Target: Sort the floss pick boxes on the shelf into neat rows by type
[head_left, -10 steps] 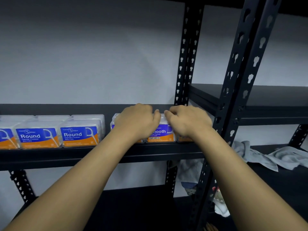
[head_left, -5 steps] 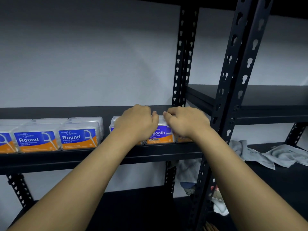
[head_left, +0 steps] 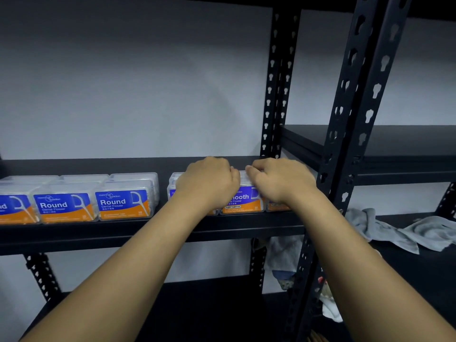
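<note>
A row of clear floss pick boxes with blue and orange "Round" labels [head_left: 123, 203] stands at the left of the black shelf [head_left: 148, 230], with more clear boxes behind them. To the right, after a small gap, stands a group of "Smooth" boxes [head_left: 240, 202]. My left hand [head_left: 209, 183] lies over the left Smooth boxes with its fingers curled down over their tops. My right hand [head_left: 281, 181] does the same on the right ones, thumb near my left thumb. Both hands hide most of those labels.
Black perforated uprights rise just right of my hands, one at the back [head_left: 271, 95] and one in front [head_left: 350, 119]. An adjoining black shelf [head_left: 394, 149] lies to the right. Crumpled grey cloths [head_left: 385, 230] lie on a lower shelf there.
Both hands have stayed on the Smooth boxes in about the same place. Only the view has shifted a little.
</note>
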Available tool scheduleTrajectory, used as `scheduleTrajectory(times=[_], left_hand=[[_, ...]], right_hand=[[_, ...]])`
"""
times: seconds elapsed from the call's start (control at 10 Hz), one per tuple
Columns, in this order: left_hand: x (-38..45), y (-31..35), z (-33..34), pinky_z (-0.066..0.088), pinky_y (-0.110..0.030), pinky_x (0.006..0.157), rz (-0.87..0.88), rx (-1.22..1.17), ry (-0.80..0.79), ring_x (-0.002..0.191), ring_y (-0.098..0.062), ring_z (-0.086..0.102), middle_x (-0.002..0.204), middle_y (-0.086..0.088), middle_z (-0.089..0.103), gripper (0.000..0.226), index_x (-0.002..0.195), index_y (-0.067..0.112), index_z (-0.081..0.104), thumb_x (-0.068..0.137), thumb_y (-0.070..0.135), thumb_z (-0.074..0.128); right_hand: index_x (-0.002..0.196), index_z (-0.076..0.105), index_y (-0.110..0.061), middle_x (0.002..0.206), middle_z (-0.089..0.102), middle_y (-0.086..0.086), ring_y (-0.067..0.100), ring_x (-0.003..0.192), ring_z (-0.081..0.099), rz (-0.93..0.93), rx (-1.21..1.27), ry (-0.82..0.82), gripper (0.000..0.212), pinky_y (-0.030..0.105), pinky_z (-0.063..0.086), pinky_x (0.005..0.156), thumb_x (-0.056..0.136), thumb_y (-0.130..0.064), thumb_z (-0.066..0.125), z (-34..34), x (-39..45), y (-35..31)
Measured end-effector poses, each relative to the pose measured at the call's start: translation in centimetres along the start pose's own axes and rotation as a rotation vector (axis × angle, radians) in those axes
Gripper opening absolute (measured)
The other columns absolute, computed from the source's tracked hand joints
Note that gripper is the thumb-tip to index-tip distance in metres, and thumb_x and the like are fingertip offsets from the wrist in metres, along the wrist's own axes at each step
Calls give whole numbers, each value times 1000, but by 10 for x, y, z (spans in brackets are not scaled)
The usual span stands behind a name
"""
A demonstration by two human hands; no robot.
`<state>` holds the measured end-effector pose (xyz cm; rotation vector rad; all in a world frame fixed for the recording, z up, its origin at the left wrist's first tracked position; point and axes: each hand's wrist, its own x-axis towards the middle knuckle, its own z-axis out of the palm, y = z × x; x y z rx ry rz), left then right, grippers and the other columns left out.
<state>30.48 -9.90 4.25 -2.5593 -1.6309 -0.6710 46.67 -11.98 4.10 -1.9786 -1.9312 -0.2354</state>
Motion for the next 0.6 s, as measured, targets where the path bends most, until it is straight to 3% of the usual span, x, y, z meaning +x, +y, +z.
scheduleTrajectory(times=[0.1,0.2,0.3,0.4,0.6], left_hand=[[2,0,-2,55,-41,85,1,29,-29,90,-27,66,104,-12,69,34,94,16,56,103,40,33],[2,0,-4,55,-43,90,11,38,-68,97,-28,66,111,-12,69,36,102,15,58,104,40,33],[1,2,-8,54,-45,95,35,71,-119,106,-27,65,121,-11,66,40,118,12,60,106,40,33],[4,1,-13,53,-40,94,30,65,-169,110,-26,63,126,-11,65,42,124,11,58,107,40,33],[19,-22,-36,53,-38,88,-78,3,-196,108,-26,62,134,-9,62,45,135,17,54,102,46,42]], right_hand=[[109,66,-29,103,72,-2,24,98,66,-19,-14,4,49,34,38,70,104,-54,25,-3,-3,-1],[100,59,-29,106,71,0,22,91,60,-45,-51,-22,41,34,37,70,105,-52,25,-5,-4,-1],[96,53,-30,106,71,0,20,89,60,-62,-63,-71,38,34,39,71,105,-52,25,-7,-2,0],[105,59,-27,109,71,0,19,96,65,-65,-30,-150,42,34,49,77,104,-55,27,-11,2,0],[108,62,-25,106,70,0,18,93,64,-60,53,-84,47,35,49,74,101,-62,33,-22,12,-6]])
